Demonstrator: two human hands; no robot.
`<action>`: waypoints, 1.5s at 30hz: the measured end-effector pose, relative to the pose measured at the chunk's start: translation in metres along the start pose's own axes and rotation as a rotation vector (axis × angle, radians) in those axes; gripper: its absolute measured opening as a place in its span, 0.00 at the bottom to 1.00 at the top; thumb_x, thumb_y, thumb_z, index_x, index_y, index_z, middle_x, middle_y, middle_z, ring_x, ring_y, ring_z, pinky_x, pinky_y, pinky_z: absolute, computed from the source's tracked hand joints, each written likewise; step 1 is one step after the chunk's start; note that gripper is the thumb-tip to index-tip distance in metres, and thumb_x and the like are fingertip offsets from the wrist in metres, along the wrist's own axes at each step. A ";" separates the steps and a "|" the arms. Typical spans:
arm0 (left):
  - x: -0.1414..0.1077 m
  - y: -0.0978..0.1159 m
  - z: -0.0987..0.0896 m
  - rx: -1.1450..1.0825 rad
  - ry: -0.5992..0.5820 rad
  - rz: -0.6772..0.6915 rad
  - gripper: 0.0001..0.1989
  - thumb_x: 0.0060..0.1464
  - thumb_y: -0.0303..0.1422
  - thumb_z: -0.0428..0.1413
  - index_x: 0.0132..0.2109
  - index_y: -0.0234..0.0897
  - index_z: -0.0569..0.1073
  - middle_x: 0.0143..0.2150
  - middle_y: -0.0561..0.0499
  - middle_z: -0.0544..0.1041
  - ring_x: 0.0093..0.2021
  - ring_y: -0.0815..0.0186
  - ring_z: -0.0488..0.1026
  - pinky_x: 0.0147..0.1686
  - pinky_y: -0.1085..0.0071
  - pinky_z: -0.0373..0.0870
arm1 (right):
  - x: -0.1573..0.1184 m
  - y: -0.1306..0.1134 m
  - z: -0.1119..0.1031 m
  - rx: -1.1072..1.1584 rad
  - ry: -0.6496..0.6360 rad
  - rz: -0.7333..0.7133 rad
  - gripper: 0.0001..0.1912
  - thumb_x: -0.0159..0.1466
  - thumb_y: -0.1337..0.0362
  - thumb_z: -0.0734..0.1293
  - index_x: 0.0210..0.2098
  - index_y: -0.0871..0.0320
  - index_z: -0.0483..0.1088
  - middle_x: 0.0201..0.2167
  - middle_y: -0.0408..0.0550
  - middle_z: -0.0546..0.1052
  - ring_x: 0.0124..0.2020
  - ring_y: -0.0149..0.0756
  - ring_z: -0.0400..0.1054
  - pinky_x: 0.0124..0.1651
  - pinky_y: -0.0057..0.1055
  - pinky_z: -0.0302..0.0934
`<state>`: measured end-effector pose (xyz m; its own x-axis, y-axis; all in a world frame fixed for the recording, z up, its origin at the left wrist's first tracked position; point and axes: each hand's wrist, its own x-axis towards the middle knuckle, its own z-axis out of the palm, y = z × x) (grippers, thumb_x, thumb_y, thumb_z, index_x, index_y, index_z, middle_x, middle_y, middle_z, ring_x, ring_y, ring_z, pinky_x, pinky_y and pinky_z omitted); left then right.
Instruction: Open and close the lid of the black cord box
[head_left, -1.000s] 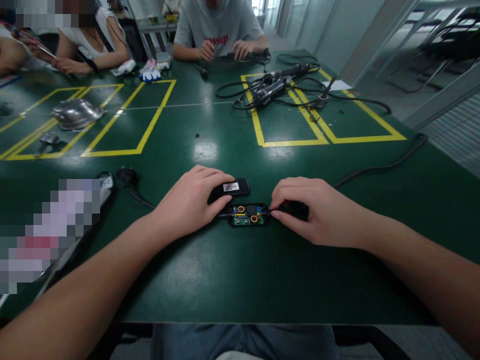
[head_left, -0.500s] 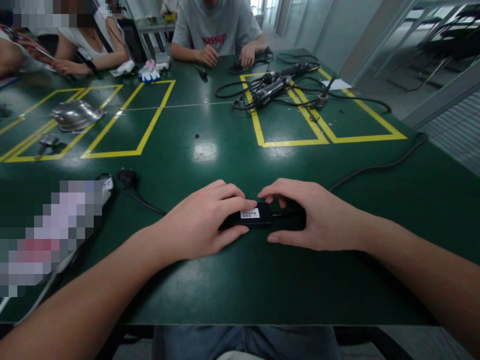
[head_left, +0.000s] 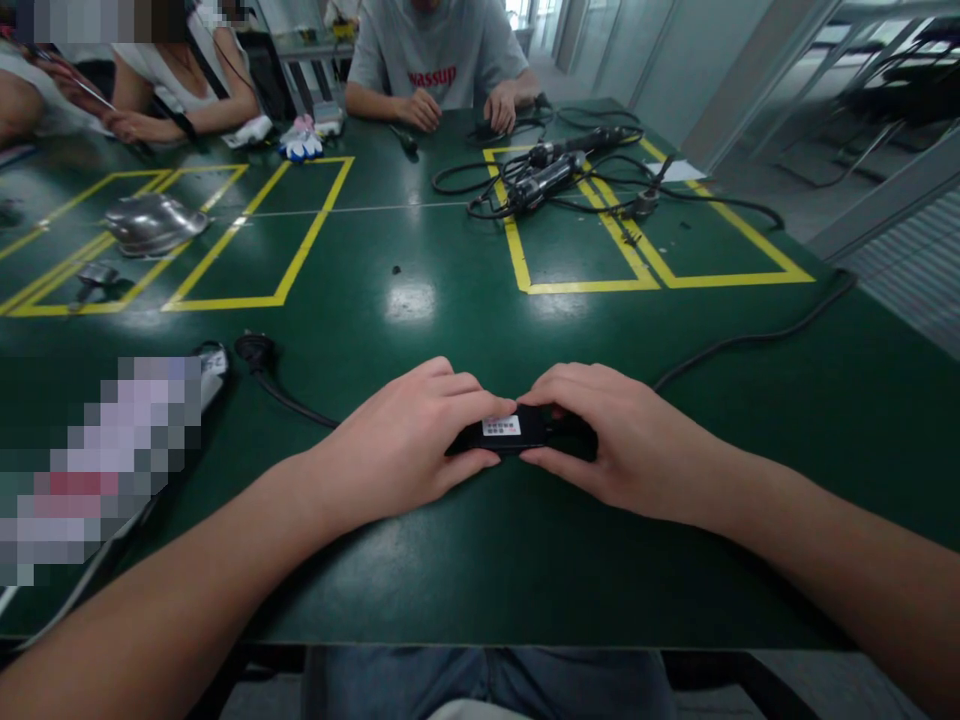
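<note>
A small black power adapter (head_left: 532,428) with a white label lies on the green table between my hands. My left hand (head_left: 409,435) is closed around its left part, with fingers over the far edge and thumb along the near edge. From the right, my right hand (head_left: 626,440) grips the adapter's right end between thumb and fingertips; the other fingers are partly hidden. A cord leads out past my left hand to a black plug (head_left: 256,350). On the other side, a black cable (head_left: 750,340) runs from behind my right hand towards the table's right edge.
A blurred-out long object (head_left: 120,450) lies at the left. Yellow tape marks areas on the table (head_left: 450,570); a shiny metal bowl-like part (head_left: 154,222) and cabled black tools (head_left: 551,175) lie farther off. Across sits a person in a grey shirt (head_left: 439,60), hands on the table.
My right hand has closed in, its thumb and fingertips moving left onto the adapter's end. My left hand keeps its hold; the adapter has hardly moved.
</note>
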<state>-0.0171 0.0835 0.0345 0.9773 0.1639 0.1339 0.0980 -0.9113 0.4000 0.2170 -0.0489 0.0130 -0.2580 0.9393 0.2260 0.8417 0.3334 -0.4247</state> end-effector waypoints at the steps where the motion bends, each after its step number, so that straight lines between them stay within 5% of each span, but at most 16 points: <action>1: 0.000 0.000 -0.001 0.004 -0.004 0.003 0.15 0.68 0.30 0.68 0.60 0.37 0.81 0.51 0.47 0.86 0.47 0.58 0.78 0.48 0.62 0.72 | 0.000 0.000 0.000 -0.011 0.000 -0.010 0.13 0.68 0.64 0.78 0.51 0.56 0.76 0.44 0.51 0.84 0.44 0.47 0.79 0.45 0.42 0.71; 16: 0.002 -0.004 -0.001 -0.101 0.004 -0.061 0.17 0.66 0.32 0.69 0.60 0.40 0.82 0.49 0.48 0.86 0.49 0.57 0.78 0.50 0.62 0.73 | 0.000 0.000 0.000 -0.112 -0.029 -0.066 0.12 0.72 0.59 0.74 0.51 0.58 0.77 0.44 0.55 0.84 0.42 0.51 0.79 0.44 0.45 0.68; 23: -0.001 -0.009 -0.003 -0.261 0.109 -0.154 0.17 0.66 0.35 0.66 0.60 0.41 0.82 0.51 0.50 0.88 0.47 0.60 0.81 0.47 0.65 0.76 | -0.001 0.000 -0.010 -0.030 -0.008 0.109 0.35 0.64 0.50 0.80 0.62 0.57 0.66 0.46 0.53 0.83 0.39 0.47 0.79 0.39 0.39 0.67; 26: 0.001 -0.016 -0.001 -0.121 0.195 -0.245 0.17 0.67 0.34 0.63 0.60 0.40 0.82 0.53 0.47 0.87 0.51 0.56 0.81 0.52 0.59 0.77 | 0.001 -0.001 -0.015 0.003 -0.048 0.127 0.24 0.65 0.53 0.79 0.52 0.54 0.67 0.42 0.49 0.82 0.36 0.43 0.77 0.37 0.36 0.65; 30: 0.004 -0.028 0.003 -0.018 0.166 -0.323 0.17 0.66 0.32 0.63 0.60 0.37 0.81 0.56 0.44 0.86 0.56 0.52 0.80 0.61 0.52 0.76 | 0.002 -0.001 -0.015 0.034 -0.101 0.093 0.11 0.67 0.63 0.75 0.44 0.52 0.69 0.37 0.46 0.80 0.36 0.41 0.76 0.37 0.35 0.64; 36: 0.001 -0.024 -0.006 0.013 0.224 -0.265 0.11 0.66 0.36 0.63 0.52 0.38 0.81 0.54 0.43 0.82 0.55 0.53 0.78 0.57 0.55 0.76 | 0.003 0.001 -0.011 0.091 -0.109 0.069 0.03 0.70 0.66 0.73 0.42 0.53 0.76 0.37 0.46 0.83 0.36 0.40 0.78 0.39 0.34 0.66; 40: -0.003 -0.011 -0.014 -0.114 -0.002 -0.152 0.04 0.66 0.34 0.63 0.41 0.39 0.78 0.37 0.52 0.79 0.36 0.64 0.75 0.38 0.68 0.68 | 0.004 0.001 -0.011 0.108 -0.100 0.067 0.04 0.70 0.69 0.73 0.40 0.54 0.76 0.34 0.44 0.82 0.33 0.37 0.76 0.36 0.31 0.64; 45: -0.004 -0.005 -0.014 -0.140 -0.119 -0.171 0.03 0.66 0.29 0.62 0.40 0.39 0.77 0.34 0.54 0.79 0.32 0.66 0.72 0.33 0.69 0.61 | 0.003 0.001 -0.009 0.118 -0.051 0.053 0.05 0.69 0.71 0.73 0.38 0.54 0.75 0.31 0.42 0.80 0.30 0.34 0.73 0.33 0.29 0.62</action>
<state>-0.0245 0.0923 0.0451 0.9647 0.2584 -0.0506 0.2452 -0.8114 0.5306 0.2211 -0.0465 0.0208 -0.2415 0.9577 0.1568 0.7937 0.2878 -0.5359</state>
